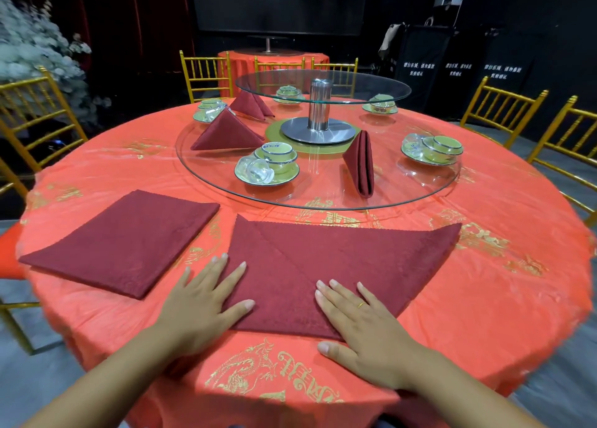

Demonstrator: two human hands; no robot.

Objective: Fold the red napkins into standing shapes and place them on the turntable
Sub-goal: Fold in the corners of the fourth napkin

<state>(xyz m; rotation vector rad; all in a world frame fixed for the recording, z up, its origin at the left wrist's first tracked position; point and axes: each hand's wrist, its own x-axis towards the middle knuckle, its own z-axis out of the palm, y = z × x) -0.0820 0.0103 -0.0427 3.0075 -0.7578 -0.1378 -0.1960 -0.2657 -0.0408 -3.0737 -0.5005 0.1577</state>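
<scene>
The person's left hand and right hand are both pressing, flat with straight fingers and gripping nothing, on the partly folded dark red cloth napkin lying at six o'clock on the round orange-clothed table, near the glass turntable.

Nearest: half-folded napkin, dark red, flat, left part turned down along a diagonal crease, right end a long point. Just left: square napkin, flat, same red. On glass turntable: near tent and far tent standing at left, upright fold leaning at right front.
</scene>
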